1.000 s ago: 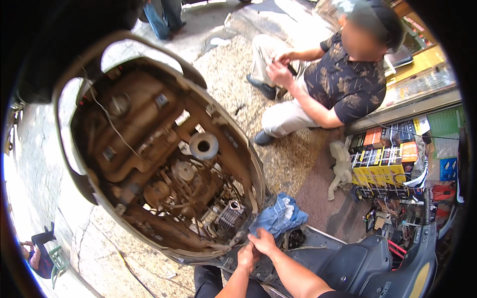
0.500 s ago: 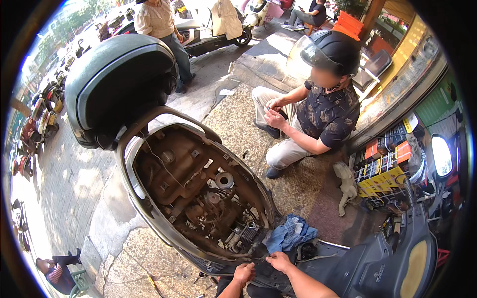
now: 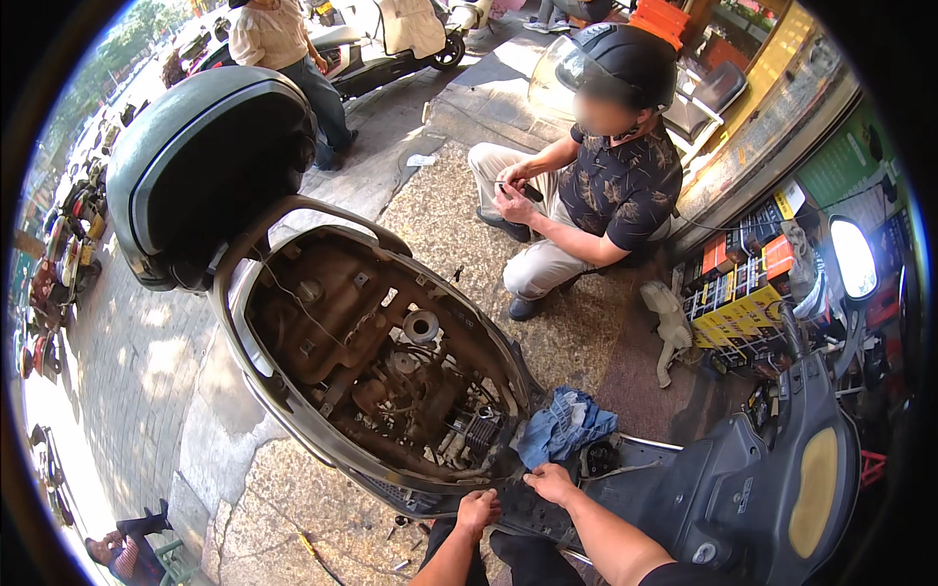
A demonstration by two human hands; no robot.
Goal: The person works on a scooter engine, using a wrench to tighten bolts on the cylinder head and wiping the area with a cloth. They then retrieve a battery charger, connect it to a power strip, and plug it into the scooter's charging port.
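Note:
A scooter (image 3: 250, 363) stands with its seat off, showing a dusty fuel tank (image 3: 319, 311) and engine parts (image 3: 472, 433). My left hand (image 3: 478, 508) is closed at the lower edge of the open body, by the dark floorboard. To its right, my right hand (image 3: 549, 482) pinches at that edge, below a crumpled blue cloth (image 3: 565, 427). What either hand holds is too small or hidden to make out. A dark part (image 3: 608, 458) lies on the floorboard (image 3: 646, 480) beside the cloth.
A helmeted person (image 3: 616, 181) sits across the scooter, handling a small dark object. A standing person (image 3: 278, 54), parked scooters (image 3: 391, 51) and a reclining person (image 3: 129, 552) surround the spot. Stacked boxes (image 3: 743, 303) and the mirror (image 3: 852, 258) are at right. A rear top box (image 3: 210, 166) rises at left.
The view has tilted up, showing more of the street and top box. My two hands, together by the cloth a second ago, are now apart along the body's lower edge.

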